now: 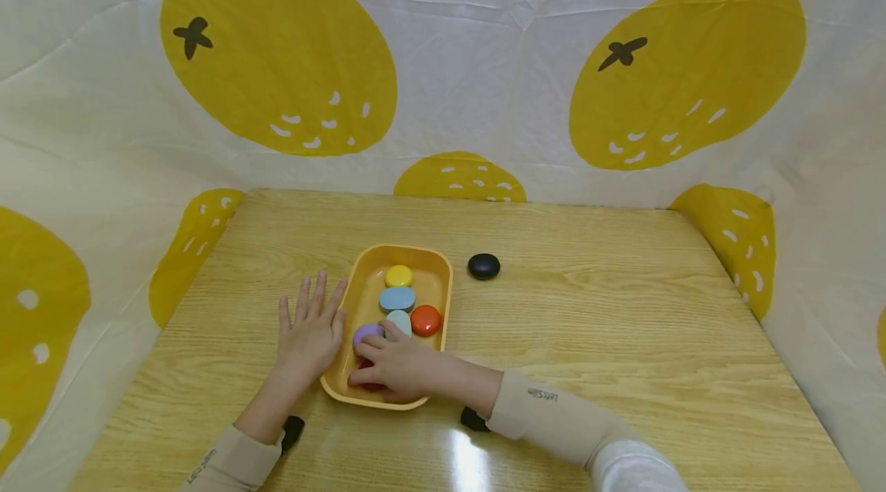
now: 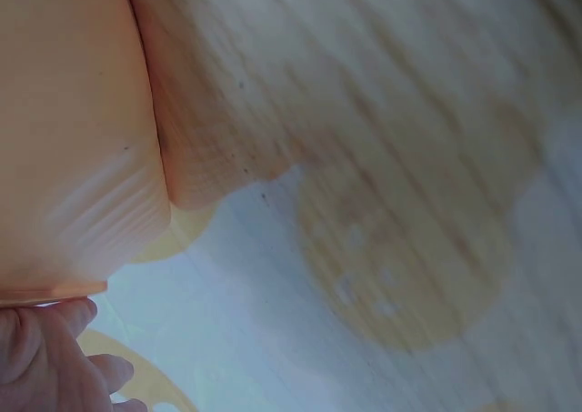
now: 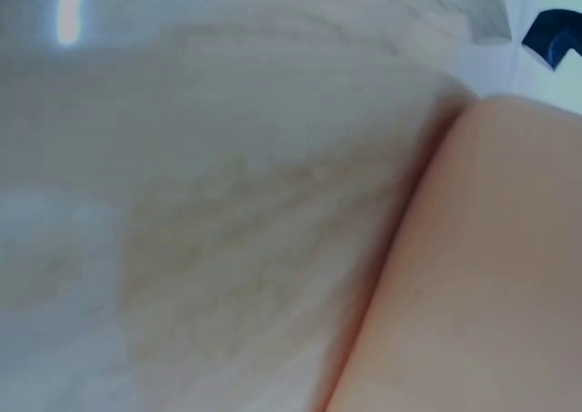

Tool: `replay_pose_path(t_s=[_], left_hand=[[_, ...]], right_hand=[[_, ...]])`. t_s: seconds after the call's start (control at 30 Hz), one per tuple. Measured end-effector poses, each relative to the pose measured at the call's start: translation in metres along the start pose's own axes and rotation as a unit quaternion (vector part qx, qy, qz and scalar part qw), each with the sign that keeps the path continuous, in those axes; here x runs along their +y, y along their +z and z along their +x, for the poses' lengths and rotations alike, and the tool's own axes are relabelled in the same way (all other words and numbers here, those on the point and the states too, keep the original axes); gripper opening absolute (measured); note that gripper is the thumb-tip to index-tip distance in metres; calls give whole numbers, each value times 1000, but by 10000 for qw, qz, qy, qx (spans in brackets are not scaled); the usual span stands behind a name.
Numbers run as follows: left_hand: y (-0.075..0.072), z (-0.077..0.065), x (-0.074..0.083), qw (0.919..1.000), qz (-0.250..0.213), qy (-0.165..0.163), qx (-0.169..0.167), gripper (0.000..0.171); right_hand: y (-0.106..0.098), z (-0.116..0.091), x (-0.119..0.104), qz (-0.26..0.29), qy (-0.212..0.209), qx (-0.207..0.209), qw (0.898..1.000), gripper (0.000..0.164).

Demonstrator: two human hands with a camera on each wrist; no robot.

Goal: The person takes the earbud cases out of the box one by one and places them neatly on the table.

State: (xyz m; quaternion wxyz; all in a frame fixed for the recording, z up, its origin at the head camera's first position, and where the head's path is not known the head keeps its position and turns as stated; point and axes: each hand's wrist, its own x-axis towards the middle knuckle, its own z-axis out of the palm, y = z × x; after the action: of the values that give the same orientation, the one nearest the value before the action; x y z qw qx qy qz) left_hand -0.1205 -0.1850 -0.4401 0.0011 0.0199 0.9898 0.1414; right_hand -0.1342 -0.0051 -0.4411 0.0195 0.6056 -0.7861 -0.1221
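An orange tray holds several smooth, rounded toy stones. Among them are a yellow stone, a blue one, a pale grey-blue one and an orange-red one. My left hand lies with fingers spread at the tray's left rim; in the left wrist view its fingertips are right at that rim. Reaching over the right side, my right hand bends its fingers and thumb around a dark red stone, mostly hidden beneath them. Its fingers overlap a purple stone.
Outside the tray, a black stone rests on the wooden table to the right. A white cloth with yellow fruit shapes hangs behind and around the table. Dark wrist-worn pieces show below the forearms.
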Motion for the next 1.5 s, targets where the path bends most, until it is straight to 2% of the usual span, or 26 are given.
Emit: replay_pose_path(t_s=[0.13,0.33,0.47,0.57,0.63,0.77,0.97,1.2,1.37,1.5], left_hand=[[0,-1,0,10000,-49,-21,-26,50],[1,-1,0,10000,37,-22,-35,50],[1,-1,0,10000,32,-17,-32,50],[1,0,1,10000,12,-6,-9,49],[1,0,1,10000,1,11,20,49],[1,0,1,10000,-33,24,62,49],[2,-1,0,9999,-11,14,118,49],[2,-1,1,9999,-78,13,92,49],[1,-1,0,10000,-72,-3,44,49],[1,0,0,10000,-43,-1,62,49]], right_hand=[[-2,-2,3,-18,12,-136,9999,46],[-3,-4,9,235,30,36,9997,52],[-10,-9,19,573,322,337,9973,53],[-18,-16,33,777,658,766,9918,51],[-22,-23,45,1011,912,1153,9840,49],[-25,-43,72,1429,1516,1860,9602,46],[-13,-76,110,1708,2580,2196,9252,47],[15,-109,139,1821,3670,1975,8906,47],[36,-126,153,2085,4185,1753,8664,47],[49,-134,160,2187,4474,1475,8546,47]])
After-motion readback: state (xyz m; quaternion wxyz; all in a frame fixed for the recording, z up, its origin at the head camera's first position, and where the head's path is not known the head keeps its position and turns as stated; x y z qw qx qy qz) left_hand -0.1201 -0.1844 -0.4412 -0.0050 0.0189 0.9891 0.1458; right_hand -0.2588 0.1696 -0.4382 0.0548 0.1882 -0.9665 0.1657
